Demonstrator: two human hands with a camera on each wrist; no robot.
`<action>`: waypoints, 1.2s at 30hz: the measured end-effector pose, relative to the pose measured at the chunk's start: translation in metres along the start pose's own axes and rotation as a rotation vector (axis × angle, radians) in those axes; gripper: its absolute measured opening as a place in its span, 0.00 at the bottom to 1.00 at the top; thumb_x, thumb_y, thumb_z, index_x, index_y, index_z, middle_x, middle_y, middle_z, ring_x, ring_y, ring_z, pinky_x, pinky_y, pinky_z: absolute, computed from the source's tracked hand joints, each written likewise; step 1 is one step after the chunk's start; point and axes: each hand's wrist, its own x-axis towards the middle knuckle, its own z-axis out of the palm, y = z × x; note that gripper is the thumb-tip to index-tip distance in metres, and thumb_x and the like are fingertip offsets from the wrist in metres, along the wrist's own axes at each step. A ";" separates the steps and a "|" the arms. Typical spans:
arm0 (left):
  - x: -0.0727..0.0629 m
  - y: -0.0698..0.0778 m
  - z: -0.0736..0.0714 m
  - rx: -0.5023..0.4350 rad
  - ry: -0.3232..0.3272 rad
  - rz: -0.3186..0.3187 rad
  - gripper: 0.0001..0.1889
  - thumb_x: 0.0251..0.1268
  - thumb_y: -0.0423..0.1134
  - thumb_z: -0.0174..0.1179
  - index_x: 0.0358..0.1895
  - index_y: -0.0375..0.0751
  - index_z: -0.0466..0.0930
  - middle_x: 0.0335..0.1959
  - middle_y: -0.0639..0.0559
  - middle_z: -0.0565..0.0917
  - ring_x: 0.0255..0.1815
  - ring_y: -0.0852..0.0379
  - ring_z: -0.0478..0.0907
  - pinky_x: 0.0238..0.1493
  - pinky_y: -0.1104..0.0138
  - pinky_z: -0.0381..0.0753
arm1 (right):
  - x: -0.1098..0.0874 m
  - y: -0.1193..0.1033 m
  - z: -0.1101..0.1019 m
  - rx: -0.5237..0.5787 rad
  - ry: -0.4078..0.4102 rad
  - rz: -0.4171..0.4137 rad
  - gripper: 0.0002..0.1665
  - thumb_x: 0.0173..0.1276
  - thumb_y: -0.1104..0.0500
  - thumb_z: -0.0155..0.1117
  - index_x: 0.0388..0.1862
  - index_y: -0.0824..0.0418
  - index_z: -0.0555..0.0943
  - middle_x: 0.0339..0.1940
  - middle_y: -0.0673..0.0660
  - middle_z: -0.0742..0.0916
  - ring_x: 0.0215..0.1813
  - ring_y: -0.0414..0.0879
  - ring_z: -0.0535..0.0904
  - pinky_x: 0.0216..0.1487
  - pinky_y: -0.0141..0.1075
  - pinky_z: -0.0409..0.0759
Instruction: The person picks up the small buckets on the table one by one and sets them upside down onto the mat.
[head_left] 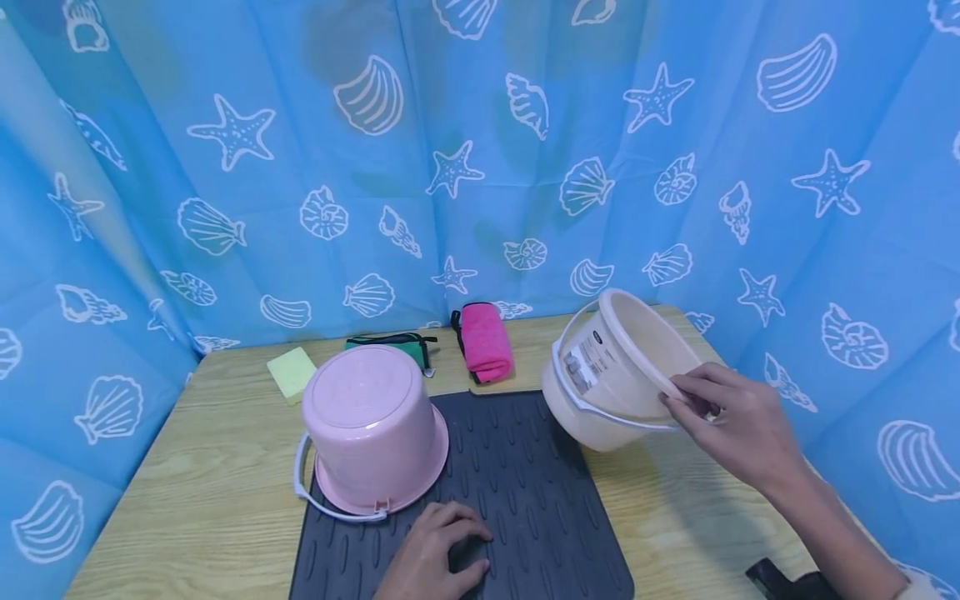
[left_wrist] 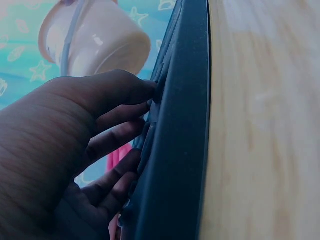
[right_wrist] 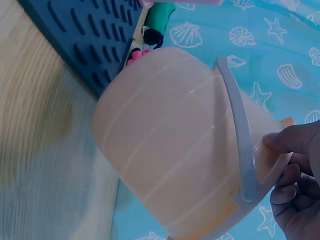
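The cream bucket was on the right side of the scene, beside the right edge of the dark mat, tilted with its mouth turned to the far right. The right hand held it at the rim, the thumb on the outer side and the fingers curled over, pinching that edge. I could not tell whether the base touched the table. A label showed on the wall, and the white handle hung around it.

The left hand rested at the near part of the dark mat, its bent fingers loosely spread, the tips touching the ridged surface.

Left of centre, the pink bucket stood upside down on the mat, its pale handle stretching out to the left and near side. Farther back lay a yellow sponge on the left, a green roll partly hidden by the pink bucket, and a pink roll to its right, before the blue curtain
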 end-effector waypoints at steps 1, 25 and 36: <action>0.000 0.000 0.000 -0.002 -0.002 -0.002 0.09 0.60 0.49 0.70 0.44 0.62 0.85 0.48 0.70 0.77 0.48 0.64 0.71 0.51 0.58 0.76 | 0.001 -0.001 0.002 0.001 0.005 0.000 0.14 0.46 0.71 0.79 0.34 0.62 0.90 0.26 0.42 0.80 0.24 0.33 0.70 0.25 0.21 0.67; 0.002 0.007 -0.010 -0.019 -0.028 -0.112 0.09 0.62 0.53 0.68 0.44 0.63 0.86 0.47 0.68 0.78 0.50 0.61 0.73 0.54 0.53 0.77 | 0.006 -0.021 0.042 0.219 0.097 0.375 0.10 0.58 0.64 0.78 0.39 0.62 0.90 0.30 0.49 0.85 0.27 0.39 0.71 0.22 0.28 0.66; 0.016 0.029 -0.032 -0.188 0.194 -0.054 0.23 0.66 0.56 0.65 0.62 0.60 0.78 0.58 0.67 0.77 0.58 0.59 0.76 0.59 0.53 0.77 | 0.005 -0.018 0.053 0.317 0.090 0.527 0.12 0.64 0.59 0.74 0.43 0.64 0.90 0.35 0.52 0.87 0.31 0.41 0.76 0.27 0.25 0.75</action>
